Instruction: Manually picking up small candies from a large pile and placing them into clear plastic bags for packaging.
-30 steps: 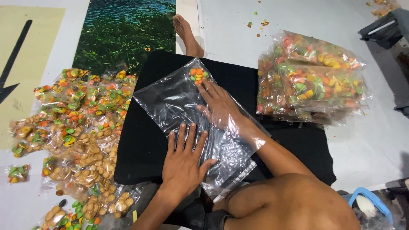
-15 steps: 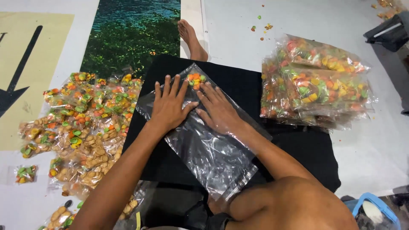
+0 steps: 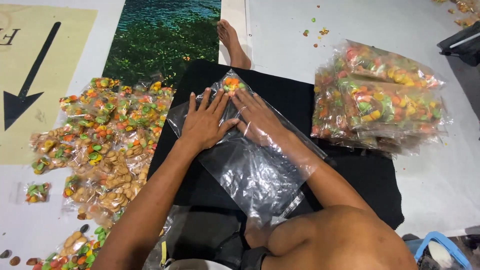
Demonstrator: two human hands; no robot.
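Both our hands lie flat and open at mid-frame: left hand (image 3: 204, 122) atop the clear bag (image 3: 250, 165), right hand (image 3: 260, 120) inside it, near colourful snacks (image 3: 231, 84).

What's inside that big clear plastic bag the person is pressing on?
Inside the clear plastic bag sit the right hand and forearm, plus a small packet of colourful snacks at its far end. The left hand presses on top.

- Clear plastic bag (image 3: 250, 170): large, crinkled, lying flat and slantwise on the black cloth (image 3: 370, 175)
- Coloured snacks (image 3: 231, 84): small cluster inside the bag's far corner, by the cloth's far edge
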